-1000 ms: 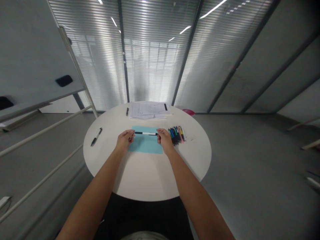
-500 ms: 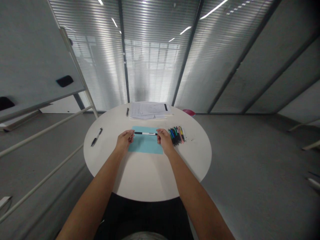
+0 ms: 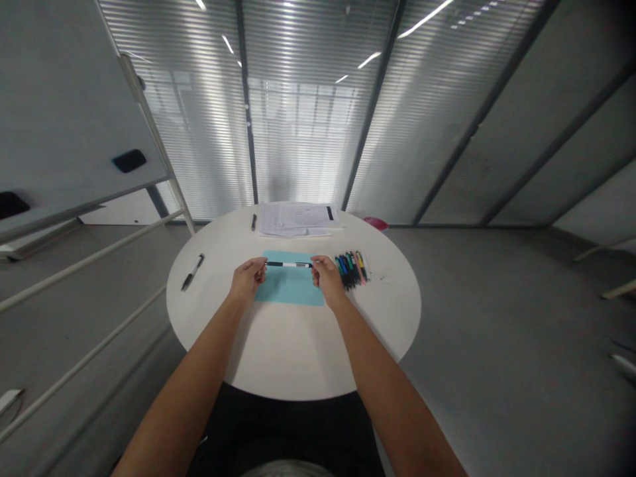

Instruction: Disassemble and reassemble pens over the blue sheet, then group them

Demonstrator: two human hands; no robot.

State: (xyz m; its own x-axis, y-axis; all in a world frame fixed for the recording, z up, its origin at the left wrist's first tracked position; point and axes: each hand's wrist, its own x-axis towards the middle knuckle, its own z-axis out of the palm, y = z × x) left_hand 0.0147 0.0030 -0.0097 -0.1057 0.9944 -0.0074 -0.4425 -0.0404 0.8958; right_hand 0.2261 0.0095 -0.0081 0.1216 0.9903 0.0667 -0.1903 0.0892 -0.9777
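Head view: a slim black-and-white pen, cylindrical in form (image 3: 289,265), is held crosswise between the person's two bare hands, above the far part of a rectangular light-blue sheet (image 3: 289,290). The left hand (image 3: 247,277) has its grip pinched on the pen's black left end, between thumb and fingers. The right hand (image 3: 328,275) has its grip pinched on the dark right end in like manner. The pen lies roughly level from hand to hand, its white middle section exposed; whether it touches the sheet cannot be told.

The sheet lies flat on a round white surface (image 3: 291,351). Just beside the right hand, on its outer side, is a close row of slender pens in black, blue, green, pink and yellow (image 3: 352,268); their lower ends crowd together and cannot be counted reliably. Well apart from the left hand, near the left edge, a separate white pen with black ends (image 3: 193,272) lies at a slant. At the far edge rests a stack of white printed papers (image 3: 295,220), with a short dark pen-like item (image 3: 254,222) just to its left.

Beyond the surface stand glazed panels with pale horizontal blinds (image 3: 303,146); to the left is a grey board on a cream tubular frame (image 3: 64,99)
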